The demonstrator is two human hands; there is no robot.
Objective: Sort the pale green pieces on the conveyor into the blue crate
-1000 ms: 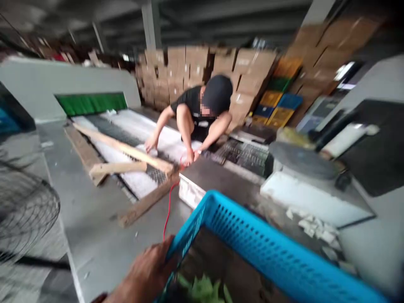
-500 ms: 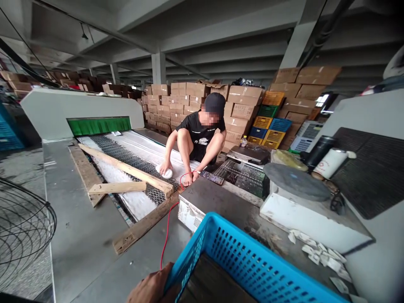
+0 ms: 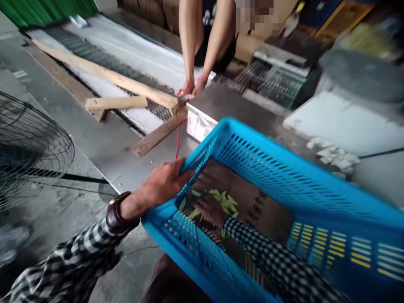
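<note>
I hold a bright blue perforated plastic crate (image 3: 268, 168), tilted toward me over a grey metal table (image 3: 104, 143). My left hand (image 3: 160, 183) grips the crate's left rim, fingers curled over the edge, a dark watch on the wrist. Inside the crate my right hand (image 3: 210, 210) lies on the brown cardboard lining (image 3: 252, 206), touching a small heap of green leaves (image 3: 221, 200). Motion blur smears its fingers, so whether they grasp the leaves is unclear. Both sleeves are black-and-white check.
Across the table another person's hands (image 3: 191, 86) work at a red wire (image 3: 177, 136) beside a wooden plank (image 3: 104, 75) on wire mesh. A wire fan guard (image 3: 31, 147) stands at left. A white box (image 3: 200, 124) and paper scraps (image 3: 334, 153) sit beyond the crate.
The view has dropped from the warehouse to the crate. The crate now tilts toward me, my right hand has reached inside onto the leaves, and my left hand stays on the rim.
</note>
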